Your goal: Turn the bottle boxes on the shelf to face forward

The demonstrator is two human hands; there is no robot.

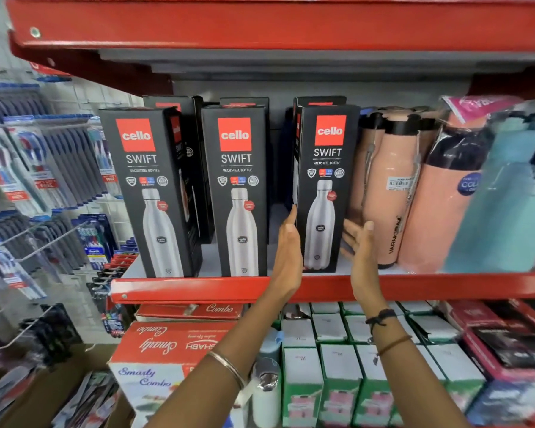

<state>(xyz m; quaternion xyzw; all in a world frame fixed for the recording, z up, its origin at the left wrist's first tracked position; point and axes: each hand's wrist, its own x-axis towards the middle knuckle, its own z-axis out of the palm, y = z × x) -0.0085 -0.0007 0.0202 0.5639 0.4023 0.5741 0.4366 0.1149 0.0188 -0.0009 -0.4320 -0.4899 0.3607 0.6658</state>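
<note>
head view | right black bottle box (325, 186) stands between the two hands, front facing out | left hand (288, 254) flat and open, touching its left edge | right hand (360, 251) open, just beside its right edge

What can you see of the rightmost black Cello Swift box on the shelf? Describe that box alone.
The rightmost box is tall, black and looks like cardboard. It has a red Cello square, the word SWIFT and a picture of a steel bottle. It stands upright on the red-edged shelf, front facing out, beside peach bottles. The left hand rests against its left edge; the right hand is open by its right side.
</note>
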